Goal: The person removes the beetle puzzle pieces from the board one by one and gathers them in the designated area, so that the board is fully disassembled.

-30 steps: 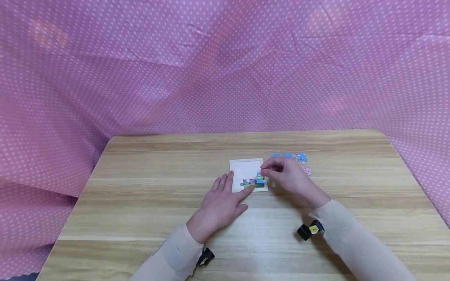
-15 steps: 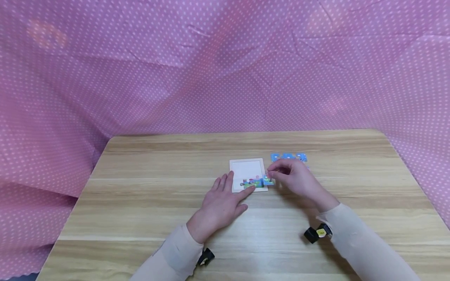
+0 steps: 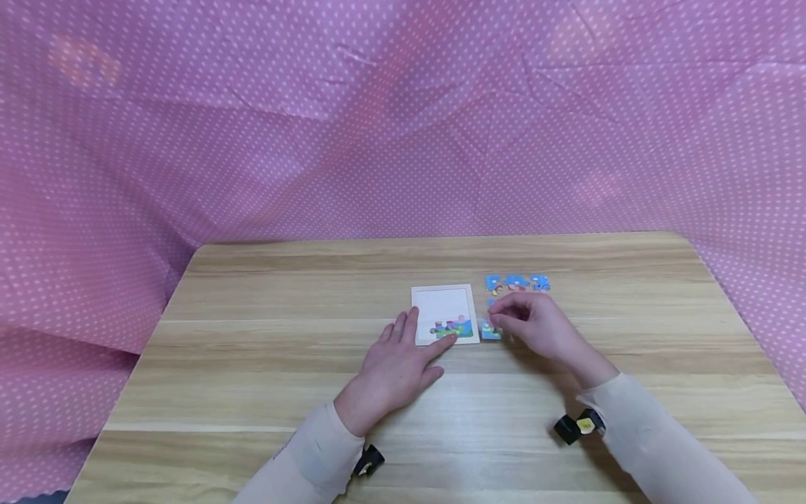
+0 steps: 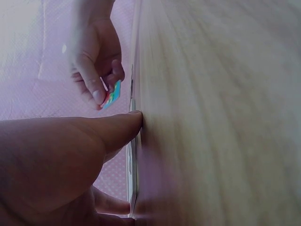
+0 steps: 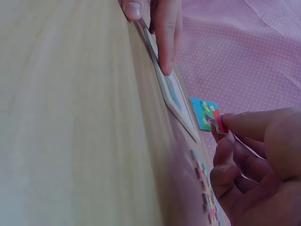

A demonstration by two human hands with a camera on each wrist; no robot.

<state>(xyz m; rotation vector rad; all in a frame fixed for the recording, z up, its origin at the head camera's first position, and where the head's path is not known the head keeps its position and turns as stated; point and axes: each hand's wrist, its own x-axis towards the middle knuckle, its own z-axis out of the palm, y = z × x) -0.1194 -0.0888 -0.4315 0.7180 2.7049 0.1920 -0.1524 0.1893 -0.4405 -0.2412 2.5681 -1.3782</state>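
Observation:
My left hand lies with fingers spread over the lower left of a white puzzle tray, the index fingertip on its bottom edge. Inside that tray, several joined puzzle pieces with green, blue and pink print fill the lower right. Just right of the tray, my right hand pinches a puzzle piece between thumb and fingers. This piece is blue with green, yellow and red print, and it is held up off the table in the right wrist view. The left wrist view shows the pinched piece edge-on beyond my left thumb.
Several loose puzzle pieces lie in rows behind my right hand, some of them hidden by it. The wooden table reaches back to a pink dotted cloth.
My right hand has drawn back from over the tray to the right, carrying the puzzle piece off the joined pieces. My left hand has stayed in place.

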